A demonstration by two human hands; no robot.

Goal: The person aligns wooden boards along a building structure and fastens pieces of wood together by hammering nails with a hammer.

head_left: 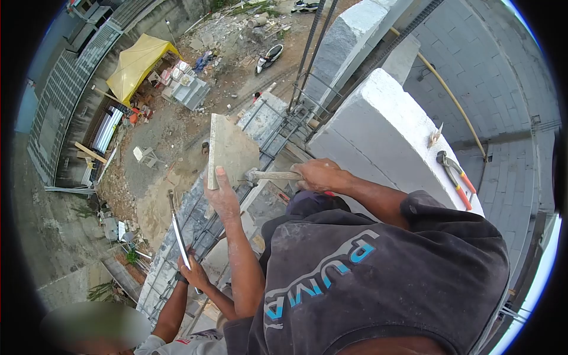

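Note:
Held up by its lower left edge, a pale flat slab (238,145) is in my left hand (222,196), with the thumb against its narrow side. My right hand (320,175) is closed round the wooden handle (278,176) of a hammer-like tool. The tool's head (252,175) is at the slab's lower right corner; whether they touch is hard to tell. Below the slab lie steel reinforcing bars (273,152) and grey formwork (183,222).
A co-worker's hands (194,273) hold a long metal bar (179,236) at lower left. Orange-handled pliers (455,177) lie on the white block wall (408,127) at right. Far below are a yellow canopy (135,65) and a motorbike (269,59).

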